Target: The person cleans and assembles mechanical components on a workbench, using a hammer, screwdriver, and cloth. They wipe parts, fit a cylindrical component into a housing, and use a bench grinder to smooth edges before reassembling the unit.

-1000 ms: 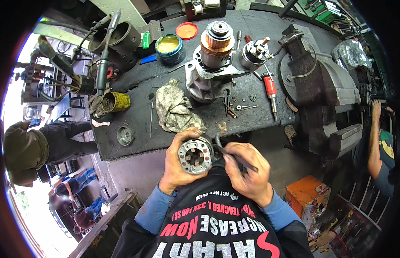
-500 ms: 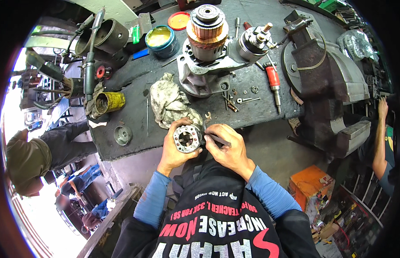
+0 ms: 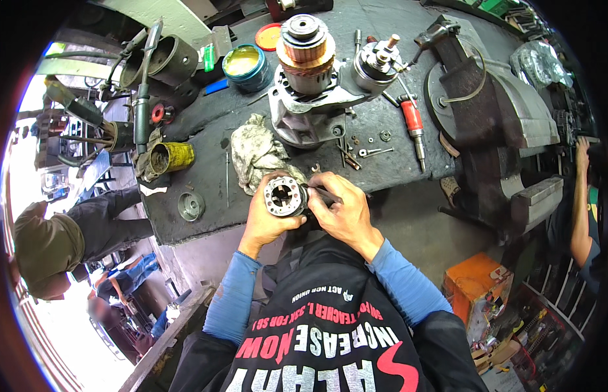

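To the left of the stained rag (image 3: 256, 153) are a yellow can (image 3: 176, 157) and a round metal cap (image 3: 191, 206); at the rag's near edge, the left hand (image 3: 257, 221) has its fingers wrapped around a ring-shaped metal brush holder (image 3: 285, 198), its slotted face showing; beyond the rag and to its right, an armature (image 3: 308, 55) stands upright; the right hand (image 3: 345, 214), right of the rag, pinches a slim dark tool (image 3: 326, 195) beside the holder, its tip hidden; well right of the rag sits a bench vise (image 3: 490, 98)

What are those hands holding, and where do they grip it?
The left hand grips a round metal motor housing around its outer side. The right hand pinches a slim dark tool; exactly where along its length is unclear.
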Demonstrator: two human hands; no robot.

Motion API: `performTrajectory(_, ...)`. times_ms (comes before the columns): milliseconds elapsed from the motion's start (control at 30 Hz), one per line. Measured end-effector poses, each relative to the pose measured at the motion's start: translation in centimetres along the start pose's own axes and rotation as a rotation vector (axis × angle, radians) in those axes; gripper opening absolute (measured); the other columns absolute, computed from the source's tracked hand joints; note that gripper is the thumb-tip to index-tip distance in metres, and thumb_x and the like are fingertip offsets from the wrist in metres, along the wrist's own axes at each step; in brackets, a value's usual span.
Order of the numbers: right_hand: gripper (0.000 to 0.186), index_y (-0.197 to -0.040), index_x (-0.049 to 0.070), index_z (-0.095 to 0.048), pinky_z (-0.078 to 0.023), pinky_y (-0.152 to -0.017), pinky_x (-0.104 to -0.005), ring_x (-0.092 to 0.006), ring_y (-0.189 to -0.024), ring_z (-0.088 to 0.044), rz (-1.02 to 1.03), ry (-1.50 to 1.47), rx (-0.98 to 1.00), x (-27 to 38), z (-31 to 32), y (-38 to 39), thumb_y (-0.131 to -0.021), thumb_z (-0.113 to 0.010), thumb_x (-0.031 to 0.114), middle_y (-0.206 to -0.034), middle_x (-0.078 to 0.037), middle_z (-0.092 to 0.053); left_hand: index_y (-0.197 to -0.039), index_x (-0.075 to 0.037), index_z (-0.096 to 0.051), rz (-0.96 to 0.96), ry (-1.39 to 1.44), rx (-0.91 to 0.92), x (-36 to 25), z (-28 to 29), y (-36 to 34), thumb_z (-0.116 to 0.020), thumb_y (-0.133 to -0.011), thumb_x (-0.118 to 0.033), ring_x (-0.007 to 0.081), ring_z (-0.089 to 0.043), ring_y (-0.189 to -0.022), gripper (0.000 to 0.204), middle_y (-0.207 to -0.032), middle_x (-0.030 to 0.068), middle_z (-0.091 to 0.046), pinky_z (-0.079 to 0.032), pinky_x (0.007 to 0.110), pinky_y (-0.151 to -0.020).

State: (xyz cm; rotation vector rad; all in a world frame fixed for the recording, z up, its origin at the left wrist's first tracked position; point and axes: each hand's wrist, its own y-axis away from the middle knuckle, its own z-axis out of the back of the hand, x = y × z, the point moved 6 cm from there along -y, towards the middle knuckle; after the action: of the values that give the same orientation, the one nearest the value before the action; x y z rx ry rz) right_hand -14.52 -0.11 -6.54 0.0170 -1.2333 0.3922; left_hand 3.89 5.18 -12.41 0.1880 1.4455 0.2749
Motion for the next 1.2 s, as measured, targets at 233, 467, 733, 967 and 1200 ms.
performTrajectory(233, 0.013, -0.100, 0.004, -0.065, -0.054, -0.071, -0.0464, -0.0358, -0.080, -0.068, -0.023, -0.006, 0.059, -0.2, -0.2, -0.4, -0.089, -0.072, 0.006, -0.086, -0.015, -0.069, -0.136, -0.004, -0.054, -0.003, 0.035, 0.024, -0.2, -0.2, -0.1, -0.094, -0.055, 0.000, 0.0169, -0.066, -0.113, 0.090, -0.123, 0.0065, -0.068, -0.053, 0.033, -0.103)
performTrajectory(467, 0.017, -0.101, 0.002, -0.062, -0.055, -0.075, -0.0497, -0.0394, -0.083, -0.067, 0.104, 0.105, 0.124, 0.1, -0.8, -1.0, -0.088, -0.072, 0.008, -0.085, -0.017, -0.068, -0.136, -0.004, -0.054, -0.012, 0.050, 0.020, -0.2, -0.2, 0.0, -0.093, -0.055, 0.000, 0.0168, -0.065, -0.113, 0.089, -0.122, 0.0054, -0.066, -0.054, 0.033, -0.102)
performTrajectory(733, 0.025, -0.103, -0.001, -0.058, -0.056, -0.077, -0.0551, -0.0464, -0.083, -0.069, 0.067, 0.252, 0.393, 0.9, -2.2, -3.0, -0.087, -0.072, 0.014, -0.085, -0.023, -0.070, -0.137, -0.004, -0.055, -0.005, 0.014, 0.027, 0.5, -0.1, 0.2, -0.093, -0.053, -0.005, 0.0181, -0.064, -0.114, 0.092, -0.124, 0.0068, -0.066, -0.053, 0.035, -0.104)
performTrajectory(967, 0.028, -0.106, -0.002, -0.059, -0.058, -0.076, -0.0549, -0.0448, -0.084, -0.072, 0.083, 0.351, 0.466, 2.0, -2.3, -2.2, -0.087, -0.071, 0.014, -0.086, -0.024, -0.072, -0.135, -0.006, -0.058, -0.016, -0.007, 0.049, 0.2, 0.0, 0.5, -0.092, -0.052, -0.006, 0.0178, -0.065, -0.115, 0.090, -0.123, 0.0056, -0.068, -0.053, 0.035, -0.104)
performTrajectory(1200, 0.018, -0.096, 0.001, -0.059, -0.055, -0.075, -0.0465, -0.0375, -0.080, -0.066, 0.148, 0.209, 0.138, 4.2, 0.4, 0.1, -0.084, -0.072, 0.003, -0.083, -0.016, -0.066, -0.135, -0.006, -0.057, -0.001, 0.091, 0.001, 0.5, 0.4, 0.1, -0.092, -0.055, -0.005, 0.0146, -0.064, -0.111, 0.088, -0.119, 0.0034, -0.068, -0.053, 0.033, -0.101)
